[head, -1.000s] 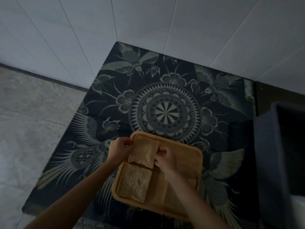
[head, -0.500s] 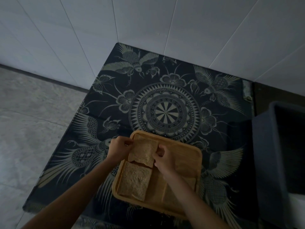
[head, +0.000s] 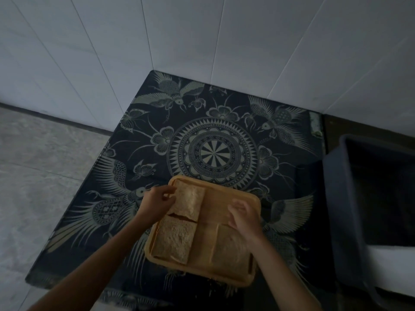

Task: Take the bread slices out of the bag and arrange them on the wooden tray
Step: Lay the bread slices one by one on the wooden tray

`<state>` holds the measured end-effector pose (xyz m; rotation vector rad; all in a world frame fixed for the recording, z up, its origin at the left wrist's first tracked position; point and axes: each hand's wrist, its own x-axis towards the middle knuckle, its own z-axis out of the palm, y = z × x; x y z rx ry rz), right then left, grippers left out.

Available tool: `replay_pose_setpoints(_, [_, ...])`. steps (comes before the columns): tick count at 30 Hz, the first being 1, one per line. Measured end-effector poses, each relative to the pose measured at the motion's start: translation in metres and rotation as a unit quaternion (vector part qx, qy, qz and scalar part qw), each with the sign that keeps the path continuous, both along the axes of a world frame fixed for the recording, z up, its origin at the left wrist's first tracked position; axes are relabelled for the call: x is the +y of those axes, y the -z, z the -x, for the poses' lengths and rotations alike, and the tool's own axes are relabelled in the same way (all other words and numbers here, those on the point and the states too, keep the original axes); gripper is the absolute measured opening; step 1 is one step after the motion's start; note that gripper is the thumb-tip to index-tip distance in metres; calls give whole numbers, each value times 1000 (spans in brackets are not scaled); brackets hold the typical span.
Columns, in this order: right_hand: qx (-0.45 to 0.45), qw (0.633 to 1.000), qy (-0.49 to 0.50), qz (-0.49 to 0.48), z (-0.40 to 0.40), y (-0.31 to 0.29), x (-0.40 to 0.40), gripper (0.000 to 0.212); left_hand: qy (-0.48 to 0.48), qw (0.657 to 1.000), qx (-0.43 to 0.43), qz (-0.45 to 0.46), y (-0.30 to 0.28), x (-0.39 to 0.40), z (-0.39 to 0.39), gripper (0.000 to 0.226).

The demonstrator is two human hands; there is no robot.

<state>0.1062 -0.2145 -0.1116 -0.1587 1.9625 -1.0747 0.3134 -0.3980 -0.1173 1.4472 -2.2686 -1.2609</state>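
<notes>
A wooden tray (head: 226,191) lies on the dark patterned table near its front edge. Three brown bread slices rest on it: one at the far left (head: 189,202), one at the near left (head: 174,240), one at the near right (head: 229,249), partly under my right wrist. My left hand (head: 157,199) sits at the left edge of the far-left slice, fingers curled and touching it. My right hand (head: 242,215) hovers over the tray's right half, fingers loosely apart and blurred, holding nothing. No bag is in view.
The table (head: 213,135) has a pale mandala and bird pattern and stands in a corner of white tiled walls. A dark plastic bin (head: 350,198) stands right beside the table's right edge. Grey floor (head: 40,167) lies to the left.
My right hand has let go of the far-left slice and moved right over the tray. The slice now lies flat. My left hand stays at its left edge.
</notes>
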Motion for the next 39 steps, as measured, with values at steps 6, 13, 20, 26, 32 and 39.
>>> replay_pose_setpoints(6, [16, 999, 39, -10, 15, -5, 57, 22, 34, 996, 41, -72, -12, 50, 21, 27])
replay_pose_setpoints(13, [19, 997, 39, -58, 1, 1, 100, 27, 99, 984, -30, -144, 7, 104, 44, 37])
replay_pose_setpoints(20, [-53, 995, 48, -73, -18, 14, 123, 16, 75, 979, -32, -185, 31, 148, 49, 36])
replay_pose_setpoints(26, [-88, 991, 71, -74, -26, 17, 128, 17, 60, 985, -27, -156, 36, 160, 42, 35])
replay_pose_setpoints(32, [-120, 987, 66, -83, -28, 20, 131, 12, 57, 984, -39, -163, 35, 165, 36, 36])
replay_pose_setpoints(39, [-102, 990, 52, -81, -30, 21, 133, 15, 48, 985, -59, -156, 29, 174, 32, 36])
